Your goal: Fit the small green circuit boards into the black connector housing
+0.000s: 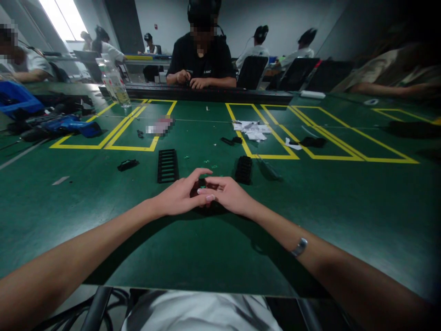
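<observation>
My left hand (179,193) and my right hand (231,195) meet low over the green table, their thumbs overlapping. Between the fingers sits a small black part (202,182) with a green spot, mostly covered; its kind I cannot make out. The right fingertips close on it, while the left hand curves around its other side with the index finger raised over it. Beyond my left hand lies a black slotted rack (167,166). A smaller ribbed black block (244,169) rests past my right hand, and tiny clear pieces (211,165) lie between the two.
Yellow tape (131,148) marks rectangles on the table (193,257). Black scraps (127,164), crumpled white paper (253,130) and a clear bag (269,168) lie about. Bottles (119,87) and a blue tool (74,125) stand left. A person (203,59) sits opposite.
</observation>
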The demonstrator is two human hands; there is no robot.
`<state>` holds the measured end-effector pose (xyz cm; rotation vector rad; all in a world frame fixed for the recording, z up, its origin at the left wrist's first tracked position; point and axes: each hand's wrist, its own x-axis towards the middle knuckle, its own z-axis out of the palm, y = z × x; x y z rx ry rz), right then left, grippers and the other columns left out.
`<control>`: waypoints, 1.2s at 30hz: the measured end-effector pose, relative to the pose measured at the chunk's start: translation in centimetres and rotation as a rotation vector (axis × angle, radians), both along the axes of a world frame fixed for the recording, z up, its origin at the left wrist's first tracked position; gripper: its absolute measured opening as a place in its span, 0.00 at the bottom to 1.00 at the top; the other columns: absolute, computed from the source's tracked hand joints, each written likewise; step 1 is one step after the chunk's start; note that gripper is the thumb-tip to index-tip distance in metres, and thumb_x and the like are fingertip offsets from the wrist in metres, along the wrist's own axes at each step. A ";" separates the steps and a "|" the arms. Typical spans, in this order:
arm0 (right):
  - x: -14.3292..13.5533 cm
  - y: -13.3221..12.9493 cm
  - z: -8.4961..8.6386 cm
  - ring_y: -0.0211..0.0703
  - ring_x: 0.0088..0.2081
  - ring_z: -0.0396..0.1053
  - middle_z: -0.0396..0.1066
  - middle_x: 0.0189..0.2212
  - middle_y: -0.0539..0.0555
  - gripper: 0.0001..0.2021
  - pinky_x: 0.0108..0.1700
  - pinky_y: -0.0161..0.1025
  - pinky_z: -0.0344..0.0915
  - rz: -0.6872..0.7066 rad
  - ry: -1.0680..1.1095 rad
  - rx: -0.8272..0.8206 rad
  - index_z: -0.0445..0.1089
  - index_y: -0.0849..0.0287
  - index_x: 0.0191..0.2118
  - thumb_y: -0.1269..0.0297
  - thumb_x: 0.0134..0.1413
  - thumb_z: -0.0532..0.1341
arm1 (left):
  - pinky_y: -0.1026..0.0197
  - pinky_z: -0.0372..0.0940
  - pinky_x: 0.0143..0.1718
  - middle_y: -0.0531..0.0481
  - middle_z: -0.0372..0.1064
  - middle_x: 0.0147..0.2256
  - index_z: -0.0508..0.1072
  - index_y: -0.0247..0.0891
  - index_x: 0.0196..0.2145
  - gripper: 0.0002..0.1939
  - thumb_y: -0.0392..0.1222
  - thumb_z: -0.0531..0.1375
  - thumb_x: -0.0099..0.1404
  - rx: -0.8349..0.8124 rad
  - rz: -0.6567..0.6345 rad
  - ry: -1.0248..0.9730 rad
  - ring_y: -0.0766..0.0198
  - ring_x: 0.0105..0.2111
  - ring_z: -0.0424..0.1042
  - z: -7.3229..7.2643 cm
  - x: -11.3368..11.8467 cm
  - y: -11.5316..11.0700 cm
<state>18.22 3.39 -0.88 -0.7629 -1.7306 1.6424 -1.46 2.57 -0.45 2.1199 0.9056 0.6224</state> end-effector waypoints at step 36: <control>0.5 0.0 -0.3 0.39 0.30 0.75 0.76 0.29 0.52 0.11 0.33 0.36 0.72 0.025 0.011 0.039 0.76 0.63 0.42 0.61 0.60 0.65 | 0.63 0.69 0.33 0.48 0.74 0.35 0.63 0.37 0.60 0.24 0.51 0.57 0.72 -0.149 -0.092 -0.177 0.64 0.30 0.74 0.5 0.4 -0.1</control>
